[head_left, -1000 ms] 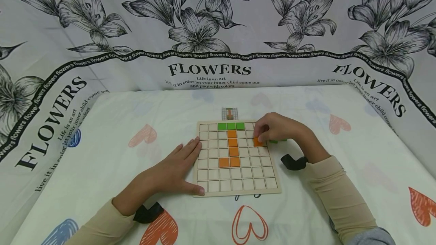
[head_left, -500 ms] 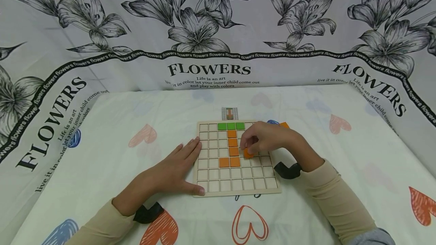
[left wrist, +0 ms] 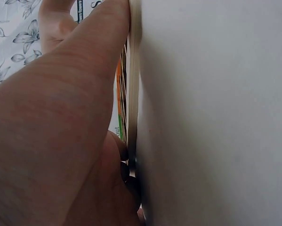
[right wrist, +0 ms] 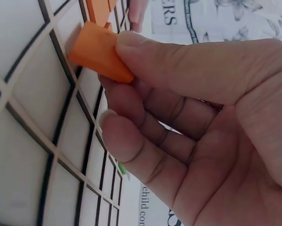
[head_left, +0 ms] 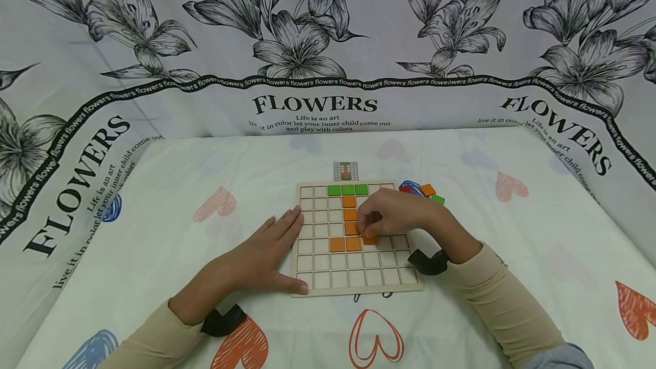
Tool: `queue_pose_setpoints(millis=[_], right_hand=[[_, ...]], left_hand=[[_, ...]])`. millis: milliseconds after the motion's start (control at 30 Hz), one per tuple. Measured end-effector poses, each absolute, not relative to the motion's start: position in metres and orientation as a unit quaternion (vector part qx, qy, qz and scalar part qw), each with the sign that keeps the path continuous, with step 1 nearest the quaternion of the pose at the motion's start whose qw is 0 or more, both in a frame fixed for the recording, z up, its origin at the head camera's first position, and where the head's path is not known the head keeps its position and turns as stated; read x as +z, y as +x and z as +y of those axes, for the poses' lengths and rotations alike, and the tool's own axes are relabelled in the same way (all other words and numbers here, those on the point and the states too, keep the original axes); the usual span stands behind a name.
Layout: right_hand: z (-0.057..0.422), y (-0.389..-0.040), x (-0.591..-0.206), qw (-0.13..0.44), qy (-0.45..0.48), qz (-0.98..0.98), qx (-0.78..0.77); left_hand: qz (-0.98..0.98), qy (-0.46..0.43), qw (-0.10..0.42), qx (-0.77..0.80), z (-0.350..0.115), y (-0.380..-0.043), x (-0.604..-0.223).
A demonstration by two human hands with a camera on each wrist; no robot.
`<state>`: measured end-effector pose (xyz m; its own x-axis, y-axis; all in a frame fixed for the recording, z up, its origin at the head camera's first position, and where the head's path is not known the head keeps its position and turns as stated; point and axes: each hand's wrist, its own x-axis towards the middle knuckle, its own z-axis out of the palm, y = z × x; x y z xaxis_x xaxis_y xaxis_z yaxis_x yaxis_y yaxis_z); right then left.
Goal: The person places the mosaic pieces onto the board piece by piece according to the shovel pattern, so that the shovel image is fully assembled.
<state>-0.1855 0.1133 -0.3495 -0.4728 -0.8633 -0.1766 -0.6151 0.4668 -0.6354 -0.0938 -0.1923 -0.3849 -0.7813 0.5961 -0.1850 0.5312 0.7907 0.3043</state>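
Observation:
A wooden grid board (head_left: 379, 277) lies on the cloth, with a row of green tiles (head_left: 348, 190) at its far edge and orange tiles (head_left: 351, 214) in a column below them. My left hand (head_left: 261, 258) rests along the board's left edge, fingers straight and spread, thumb at the near corner. My right hand (head_left: 397, 212) pinches an orange square tile (right wrist: 100, 49) between thumb and fingers. That tile is tilted over a cell just right of the bottom orange pair, as the right wrist view shows. In the left wrist view my left hand (left wrist: 108, 179) lies against the board's side.
Loose tiles lie beyond the board's right corner, among them an orange tile (head_left: 427, 189) and a green tile (head_left: 438, 199). Behind the board is a small pattern card (head_left: 345, 171). A white cloth (head_left: 154, 232) printed with hearts covers the table.
My right hand has carried the orange tile leftward and nearer over the board, from its right edge to beside the bottom orange pair. Loose tiles behind that hand have come into view. My left hand stays put.

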Motion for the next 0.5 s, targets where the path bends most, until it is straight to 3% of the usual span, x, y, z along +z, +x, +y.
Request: queue_pose_setpoints(millis=[300,500], right_hand=[[0.105,-0.176,-0.349,0.281,-0.404,0.839,-0.23],[0.102,-0.172,-0.348,0.256,-0.394,0.858,-0.21]], left_hand=[[0.937,0.297,0.139,0.12,-0.192,-0.094,-0.386],[0.936,0.299,0.138,0.122,-0.192,-0.093,-0.385]])
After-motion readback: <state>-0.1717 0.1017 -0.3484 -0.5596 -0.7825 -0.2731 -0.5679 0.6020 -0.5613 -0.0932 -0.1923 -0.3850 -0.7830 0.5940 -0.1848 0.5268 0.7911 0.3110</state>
